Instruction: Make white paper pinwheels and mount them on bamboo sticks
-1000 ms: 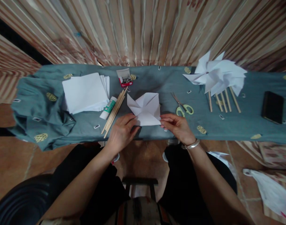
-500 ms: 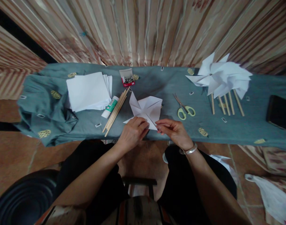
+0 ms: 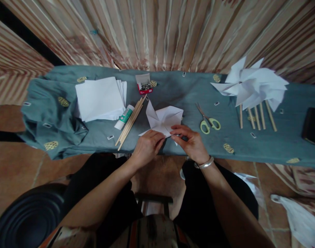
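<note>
A white paper pinwheel (image 3: 168,117), partly folded, lies near the table's front edge, with one blade standing up at its back left. My left hand (image 3: 148,142) is closed on its front edge, fingertips pressed near the middle. On the front right, my right hand (image 3: 190,142) pinches a flap of the same paper between thumb and fingers. A paper tip shows below the right thumb. The fingers hide the pinwheel's front part. Wooden sticks (image 3: 131,122) and a glue stick (image 3: 124,117) lie to the left; green-handled scissors (image 3: 207,120) rest to the right.
A stack of white paper (image 3: 100,98) is on the cloth-covered table (image 3: 188,91) at left. Behind the sticks stands an open red box of pushpins (image 3: 144,84). Several finished pinwheels (image 3: 253,82) on sticks lie at right, with a dark phone-like object (image 3: 313,126) beyond.
My right hand has moved slightly inward with the paper's front right corner, bending it toward the middle. My left hand stays on the paper. The whole view has shifted a little.
</note>
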A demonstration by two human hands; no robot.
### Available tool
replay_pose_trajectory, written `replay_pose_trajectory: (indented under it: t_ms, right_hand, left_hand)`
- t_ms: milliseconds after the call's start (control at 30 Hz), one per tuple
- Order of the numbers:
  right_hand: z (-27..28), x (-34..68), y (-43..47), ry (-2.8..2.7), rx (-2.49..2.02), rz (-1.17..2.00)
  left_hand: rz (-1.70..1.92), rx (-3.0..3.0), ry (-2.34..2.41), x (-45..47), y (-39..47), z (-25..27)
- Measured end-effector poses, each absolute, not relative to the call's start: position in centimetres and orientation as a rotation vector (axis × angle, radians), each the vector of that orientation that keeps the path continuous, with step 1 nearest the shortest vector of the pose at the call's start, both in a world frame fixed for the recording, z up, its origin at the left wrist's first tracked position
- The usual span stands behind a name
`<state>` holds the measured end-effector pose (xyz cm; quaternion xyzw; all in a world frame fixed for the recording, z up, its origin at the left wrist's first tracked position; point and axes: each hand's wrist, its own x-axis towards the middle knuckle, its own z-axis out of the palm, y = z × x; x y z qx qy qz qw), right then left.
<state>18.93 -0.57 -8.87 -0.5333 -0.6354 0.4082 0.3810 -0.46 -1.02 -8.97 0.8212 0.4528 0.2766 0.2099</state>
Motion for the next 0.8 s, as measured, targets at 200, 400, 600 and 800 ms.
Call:
replay_pose_trajectory:
  t_ms: [200,400,600,800]
  right_hand:
    - [-8.7,17.7,0.3,-1.523,-1.406,1.078]
    - [-9.4,16.8,0.9,-1.563,-1.469,0.923]
    - [-9.9,16.3,1.4,-1.666,-1.479,0.685]
    - [-10.1,15.7,1.6,-1.680,-1.504,0.611]
  left_hand:
    - [0.772,2.172,1.310,-0.6,-1.1,-9.0]
    - [0.761,2.139,1.338,-0.8,-1.3,-9.1]
    - [0.708,2.231,1.306,-1.2,-1.2,-8.6]
    - [0.688,2.275,1.312,-1.5,-1.1,-8.6]
